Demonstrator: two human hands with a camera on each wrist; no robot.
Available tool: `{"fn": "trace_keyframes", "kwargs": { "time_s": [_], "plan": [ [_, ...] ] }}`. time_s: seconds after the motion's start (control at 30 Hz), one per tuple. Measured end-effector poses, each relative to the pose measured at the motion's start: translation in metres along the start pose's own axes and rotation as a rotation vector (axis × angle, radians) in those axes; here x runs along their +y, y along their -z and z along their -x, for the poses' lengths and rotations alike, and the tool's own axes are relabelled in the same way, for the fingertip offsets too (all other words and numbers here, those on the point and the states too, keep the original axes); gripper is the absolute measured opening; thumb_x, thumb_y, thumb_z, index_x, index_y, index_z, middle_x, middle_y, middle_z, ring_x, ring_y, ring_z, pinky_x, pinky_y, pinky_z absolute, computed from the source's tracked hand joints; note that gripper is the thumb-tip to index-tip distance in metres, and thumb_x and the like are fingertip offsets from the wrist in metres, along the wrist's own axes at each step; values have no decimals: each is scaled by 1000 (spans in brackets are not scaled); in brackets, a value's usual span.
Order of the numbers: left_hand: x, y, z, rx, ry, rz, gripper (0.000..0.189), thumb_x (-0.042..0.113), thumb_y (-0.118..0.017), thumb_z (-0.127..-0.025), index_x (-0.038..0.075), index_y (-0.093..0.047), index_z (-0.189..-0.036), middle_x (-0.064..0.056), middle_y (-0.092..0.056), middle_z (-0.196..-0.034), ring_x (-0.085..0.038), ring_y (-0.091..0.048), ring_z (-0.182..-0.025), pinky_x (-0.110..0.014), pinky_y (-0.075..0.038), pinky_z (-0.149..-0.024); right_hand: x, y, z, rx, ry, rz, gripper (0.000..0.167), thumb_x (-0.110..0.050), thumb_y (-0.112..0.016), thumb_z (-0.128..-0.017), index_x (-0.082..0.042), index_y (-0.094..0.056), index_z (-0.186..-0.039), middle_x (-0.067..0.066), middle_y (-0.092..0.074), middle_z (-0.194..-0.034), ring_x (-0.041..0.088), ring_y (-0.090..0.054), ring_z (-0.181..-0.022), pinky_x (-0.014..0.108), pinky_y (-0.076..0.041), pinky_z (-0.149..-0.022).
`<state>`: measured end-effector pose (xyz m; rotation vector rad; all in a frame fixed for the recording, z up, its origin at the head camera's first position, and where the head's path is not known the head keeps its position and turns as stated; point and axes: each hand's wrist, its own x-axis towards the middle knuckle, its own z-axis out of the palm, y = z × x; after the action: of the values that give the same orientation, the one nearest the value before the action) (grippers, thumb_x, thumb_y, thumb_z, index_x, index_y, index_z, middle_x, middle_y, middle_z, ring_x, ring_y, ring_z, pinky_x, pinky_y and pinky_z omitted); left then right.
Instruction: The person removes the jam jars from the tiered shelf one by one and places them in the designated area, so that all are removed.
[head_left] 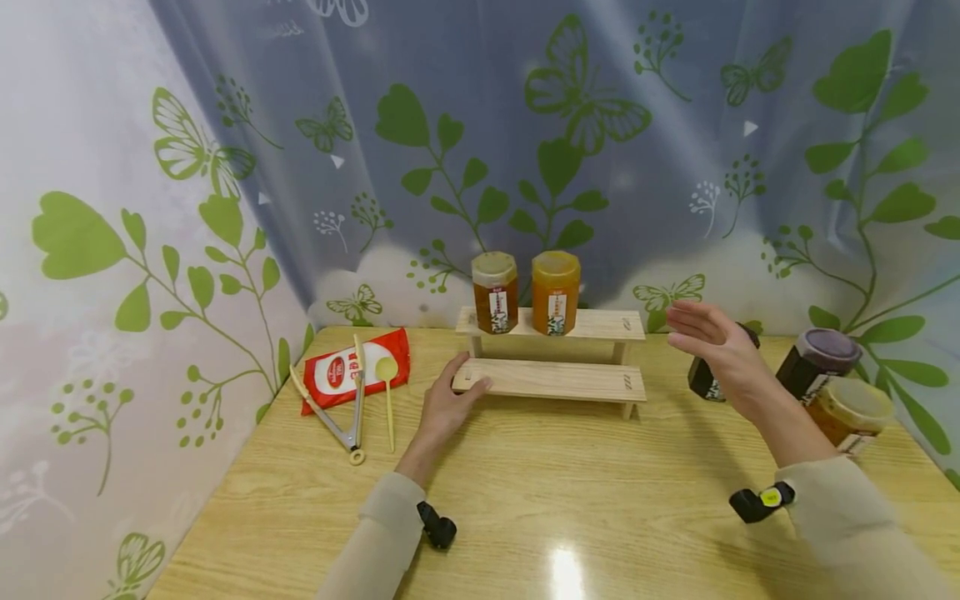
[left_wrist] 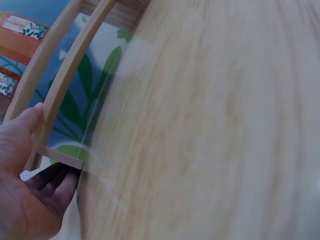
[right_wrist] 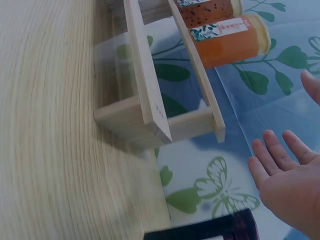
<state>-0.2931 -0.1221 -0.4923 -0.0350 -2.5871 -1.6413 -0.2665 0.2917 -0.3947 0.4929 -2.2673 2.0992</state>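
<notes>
A two-step wooden stand point(head_left: 558, 380) is at the back of the table. My left hand point(head_left: 444, 407) grips the left end of its lower step; in the left wrist view the thumb presses the board's edge and the fingers reach round the end. Two jars stand on the upper step: an amber jar with a pale lid point(head_left: 495, 296) and an orange jar with a yellow lid point(head_left: 556, 292). My right hand point(head_left: 726, 354) hovers right of the stand, fingers extended and holding nothing. Partly behind it is a dark jar point(head_left: 702, 382), its shape mostly hidden.
At right stand a dark jar with a purple lid point(head_left: 813, 367) and an amber jar with a yellowish lid point(head_left: 847, 412). On the left, tongs point(head_left: 352, 435) lie partly over a red and white packet point(head_left: 397, 350), beside a yellow spoon point(head_left: 388, 392). A patterned curtain point(head_left: 465, 125) hangs behind the table.
</notes>
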Motion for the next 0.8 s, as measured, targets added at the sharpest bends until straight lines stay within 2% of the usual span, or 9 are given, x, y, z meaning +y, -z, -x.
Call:
{"fn": "trace_keyframes", "kwargs": {
  "time_s": [0.1, 0.27, 0.4, 0.57, 0.8],
  "plan": [
    [-1, 0, -2, 1, 3, -3, 70, 46, -74, -96, 32, -45, -158, -4, -40, -165, -35, -34, -152, -59, -33, -119, 1, -10, -9, -6, -29, 14, 59, -17, -61, -107, -15, -34, -159, -6, -49, -149, 14, -44, -140, 19, -40, -103],
    [-2, 0, -3, 0, 4, -8, 69, 47, -74, -96, 32, -45, -158, -4, -41, -165, -35, -34, -152, -59, -33, -119, 4, -28, -23, -18, -70, 25, 60, -22, -64, -106, -16, -36, -158, 9, -42, -158, 25, -41, -145, 21, -41, -105],
    [-1, 0, -1, -5, 8, -4, 70, 47, -74, -96, 33, -45, -158, -4, -40, -165, -34, -33, -153, -59, -32, -119, 3, -39, -33, -26, -91, 50, 67, -22, -65, -105, -13, -31, -162, 16, -36, -163, 33, -36, -149, 35, -37, -117],
    [-2, -1, -1, -2, 5, 1, 70, 46, -74, -96, 33, -45, -158, -3, -40, -165, -34, -33, -153, -59, -31, -120, 1, -50, -42, -35, -94, 60, 73, -19, -66, -104, -8, -26, -164, 19, -35, -164, 38, -32, -151, 52, -28, -123],
    [-1, 1, -2, -1, 5, -5, 70, 47, -74, -96, 33, -46, -158, -5, -40, -165, -35, -34, -152, -59, -33, -119, 0, -68, -57, -47, -91, 46, 75, -17, -68, -103, -2, -25, -163, 21, -34, -164, 39, -30, -152, 56, -23, -124]
  ]
}}
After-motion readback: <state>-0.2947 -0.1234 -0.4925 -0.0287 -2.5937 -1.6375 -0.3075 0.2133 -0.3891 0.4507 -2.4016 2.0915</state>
